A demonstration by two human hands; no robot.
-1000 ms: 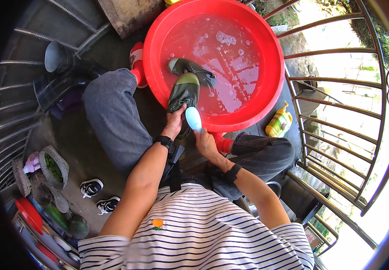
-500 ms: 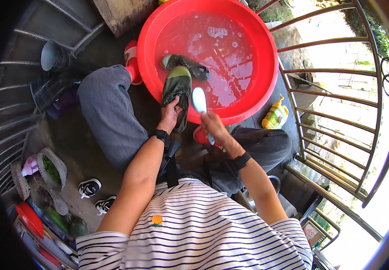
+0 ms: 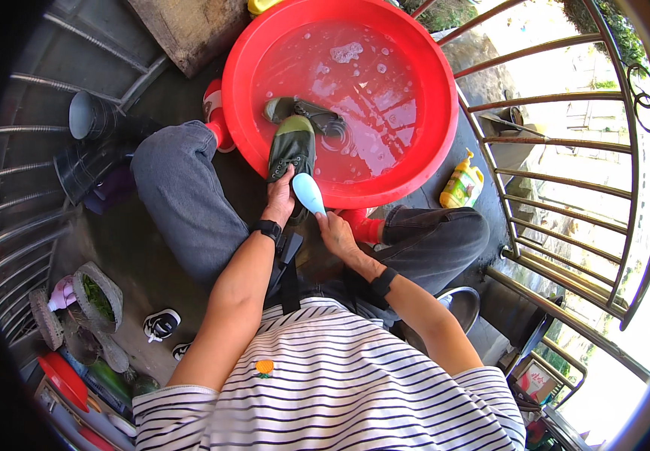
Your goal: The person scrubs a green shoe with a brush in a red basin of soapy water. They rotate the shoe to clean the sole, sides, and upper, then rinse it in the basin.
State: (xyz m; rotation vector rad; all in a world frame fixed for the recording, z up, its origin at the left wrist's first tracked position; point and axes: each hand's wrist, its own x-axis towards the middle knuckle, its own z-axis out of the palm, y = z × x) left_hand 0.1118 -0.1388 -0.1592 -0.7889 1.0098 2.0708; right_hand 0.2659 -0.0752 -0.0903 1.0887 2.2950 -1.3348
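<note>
A dark green lace-up canvas shoe [image 3: 293, 150] with a lighter olive toe cap is held at the near-left rim of a red basin [image 3: 445, 154]. My left hand [image 3: 281, 194] is closed around the side of this shoe, thumb by the laces. In my closed right hand [image 3: 337, 234] is a light blue brush [image 3: 309, 194]; its smooth back faces up and its head is beside the shoe's heel half. Its bristles are hidden. The matching shoe [image 3: 321, 119] lies partly in the cloudy, sudsy water [image 3: 374, 98], just beyond the held one.
A yellow detergent bottle [image 3: 462, 184] stands right of the basin, near metal railings [image 3: 558, 143]. Black rubber boots [image 3: 77, 169] are at the left, below a wooden board [image 3: 189, 30]. Black-and-white sneakers [image 3: 162, 325] and a grey basket [image 3: 98, 297] of greens sit lower left.
My right hand and the brush have moved left and nearer to me, from above the basin's rim to beside the shoe. The held shoe stays almost in place. The view has shifted slightly.
</note>
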